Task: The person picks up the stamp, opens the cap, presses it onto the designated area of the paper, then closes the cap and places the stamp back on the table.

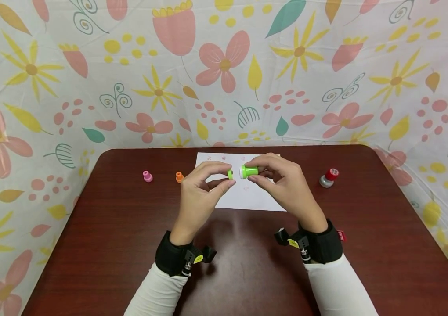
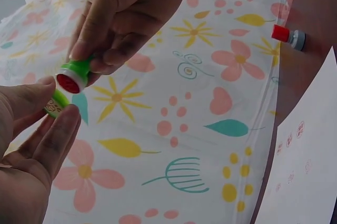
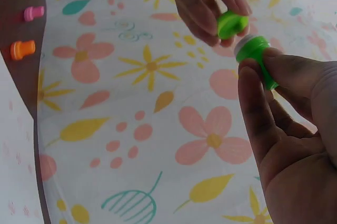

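Observation:
Between thumb and fingers, my left hand (image 1: 202, 188) pinches a small green cap (image 1: 229, 174). Facing it, my right hand (image 1: 283, 180) holds a green toy stamp (image 1: 250, 171) by its body, with the white-rimmed end turned towards the cap. In the left wrist view the red stamping face of the stamp (image 2: 71, 81) is bare. A short gap separates cap and stamp. Both are held above a white sheet of paper (image 1: 232, 199), which carries several faint reddish stamp prints.
On the left of the brown table (image 1: 121, 245) stand a pink stamp (image 1: 147, 176) and an orange stamp (image 1: 179, 177), the latter partly behind my left hand. A red-and-grey stamp (image 1: 329, 177) is at the right. Flowered cloth (image 1: 224, 109) hangs behind the table.

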Demonstrator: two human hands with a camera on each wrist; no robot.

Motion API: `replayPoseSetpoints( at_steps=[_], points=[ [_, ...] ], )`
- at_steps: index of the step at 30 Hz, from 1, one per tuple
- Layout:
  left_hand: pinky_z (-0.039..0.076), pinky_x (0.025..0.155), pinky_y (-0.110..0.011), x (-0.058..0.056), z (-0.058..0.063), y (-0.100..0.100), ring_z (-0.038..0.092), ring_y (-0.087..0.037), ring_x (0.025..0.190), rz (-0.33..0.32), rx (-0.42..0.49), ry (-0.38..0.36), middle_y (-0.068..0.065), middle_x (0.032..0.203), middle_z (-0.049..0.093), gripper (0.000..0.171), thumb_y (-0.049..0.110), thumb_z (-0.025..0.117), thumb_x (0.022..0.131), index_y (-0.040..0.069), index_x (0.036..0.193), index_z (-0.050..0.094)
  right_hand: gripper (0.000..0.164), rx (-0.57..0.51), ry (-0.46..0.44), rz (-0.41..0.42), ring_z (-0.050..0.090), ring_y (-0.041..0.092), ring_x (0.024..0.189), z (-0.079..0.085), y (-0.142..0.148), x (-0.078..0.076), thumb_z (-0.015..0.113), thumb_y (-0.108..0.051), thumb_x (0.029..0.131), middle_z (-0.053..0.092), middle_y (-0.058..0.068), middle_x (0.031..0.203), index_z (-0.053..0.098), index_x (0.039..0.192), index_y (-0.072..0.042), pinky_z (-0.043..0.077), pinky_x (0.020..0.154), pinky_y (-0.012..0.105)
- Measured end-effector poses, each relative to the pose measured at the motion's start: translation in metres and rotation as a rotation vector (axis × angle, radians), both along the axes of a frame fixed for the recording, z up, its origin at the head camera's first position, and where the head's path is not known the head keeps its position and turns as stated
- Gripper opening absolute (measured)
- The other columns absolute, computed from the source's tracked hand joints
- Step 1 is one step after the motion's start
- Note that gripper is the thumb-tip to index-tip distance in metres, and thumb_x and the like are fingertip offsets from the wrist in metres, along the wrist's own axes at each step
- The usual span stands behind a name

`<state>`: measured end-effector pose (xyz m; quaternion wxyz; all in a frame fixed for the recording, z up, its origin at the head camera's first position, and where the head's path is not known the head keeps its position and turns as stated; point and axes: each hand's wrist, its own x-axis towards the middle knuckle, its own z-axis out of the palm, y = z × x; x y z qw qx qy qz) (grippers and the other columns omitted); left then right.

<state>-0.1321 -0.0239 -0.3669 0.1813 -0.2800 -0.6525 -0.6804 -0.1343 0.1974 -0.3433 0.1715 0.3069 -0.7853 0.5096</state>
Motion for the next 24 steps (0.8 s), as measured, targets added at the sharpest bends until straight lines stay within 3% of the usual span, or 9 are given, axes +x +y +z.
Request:
replayPoseSetpoints(
  at_steps=[6,12,24],
  points=[
    [0.064,0.087,-0.038,0.0006,0.0,0.0033,0.069,-0.023,0.108,-0.034,0.001,0.015,-0.016,0.115,0.071,0.032,-0.006,0.082,0.083,-0.004,0.115,0.074,0.036,-0.033,-0.01,0.022,0.065,0.011,0.083,-0.0046,-0.0022,0.0031,0.079,0.012,0.083,0.072,0.006,0.106,0.074,0.115,-0.003,0.058,0.07,0.018],
    [0.063,0.088,-0.038,0.0017,0.0,0.004,0.068,-0.024,0.109,-0.04,-0.035,0.03,-0.013,0.117,0.071,0.033,-0.004,0.082,0.084,0.0,0.116,0.075,0.035,-0.061,-0.027,0.064,0.068,0.013,0.089,-0.0085,-0.0043,0.0035,0.078,0.012,0.083,0.071,0.008,0.109,0.073,0.115,-0.002,0.062,0.078,0.022],
    [0.064,0.088,-0.037,0.0014,0.0,0.0051,0.068,-0.024,0.112,-0.046,-0.034,0.045,-0.014,0.116,0.071,0.032,-0.004,0.082,0.084,-0.001,0.115,0.076,0.035,-0.063,-0.013,0.066,0.067,0.013,0.09,-0.009,-0.0068,0.003,0.078,0.012,0.083,0.071,0.008,0.108,0.074,0.114,-0.004,0.062,0.077,0.021]
  ],
)
